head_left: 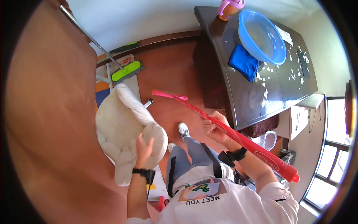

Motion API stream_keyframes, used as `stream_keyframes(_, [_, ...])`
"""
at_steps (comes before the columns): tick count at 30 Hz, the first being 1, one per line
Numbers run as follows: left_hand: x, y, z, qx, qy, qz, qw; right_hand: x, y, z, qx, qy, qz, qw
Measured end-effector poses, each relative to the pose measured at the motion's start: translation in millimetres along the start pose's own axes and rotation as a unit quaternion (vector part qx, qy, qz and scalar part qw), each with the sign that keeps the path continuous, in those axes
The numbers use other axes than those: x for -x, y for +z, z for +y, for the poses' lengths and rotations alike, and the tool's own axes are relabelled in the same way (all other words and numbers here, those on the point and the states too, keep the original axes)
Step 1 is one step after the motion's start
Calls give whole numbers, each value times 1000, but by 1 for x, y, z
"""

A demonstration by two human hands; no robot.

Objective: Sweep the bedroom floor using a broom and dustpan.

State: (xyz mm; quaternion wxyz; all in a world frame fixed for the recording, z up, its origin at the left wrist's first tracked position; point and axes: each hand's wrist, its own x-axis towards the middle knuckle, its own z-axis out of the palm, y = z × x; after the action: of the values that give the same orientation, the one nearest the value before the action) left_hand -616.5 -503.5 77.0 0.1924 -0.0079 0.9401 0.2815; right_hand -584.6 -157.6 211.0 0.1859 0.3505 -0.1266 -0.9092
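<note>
My right hand point(216, 128) grips a long red plastic pole point(240, 139) that bears printed patterns and writing. The pole slants from the floor area ahead to beside my right upper arm, where it has a red end cap. At its far end is a pink looped strip point(170, 95). My left hand point(144, 149) is raised with nothing in it, fingers apart, in front of a cream cushioned chair point(125, 123); whether it touches the chair I cannot tell.
To the right stands a dark table point(249, 103) with a blue basin point(243, 33), a blue cloth point(243, 63), white scraps point(292, 75) and a pink-handled jug point(228, 12). A green-headed mop point(126, 71) leans beyond the chair. A plastic bag point(268, 140) lies under the table's near end.
</note>
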Motion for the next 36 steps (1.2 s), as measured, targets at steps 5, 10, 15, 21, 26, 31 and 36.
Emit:
stream_keyframes(5, [-55,47,33,-240,-58,-312,917,-39,56,-15,46,9,-28,999])
stream_keyframes(10, [-81,57,-4,-164,-14,-459,873,-50,98,-50,51,-50,-26,997])
stream_keyframes(15, [-142,4,5,-288,58,-590,752,-85,138,-74,161,-94,2,982])
stream_keyframes(21, [-302,-43,106,-78,73,-278,954,-168,186,-104,121,-166,44,978])
stream_keyframes(26, [-374,-131,306,216,205,-230,927,-248,274,-130,55,-213,34,975])
stream_keyframes(31, [-382,-181,429,314,358,-222,851,-287,328,-167,-9,-295,53,954])
stream_keyframes(36, [-417,-174,499,335,442,-287,781,-313,383,-160,180,-638,135,737])
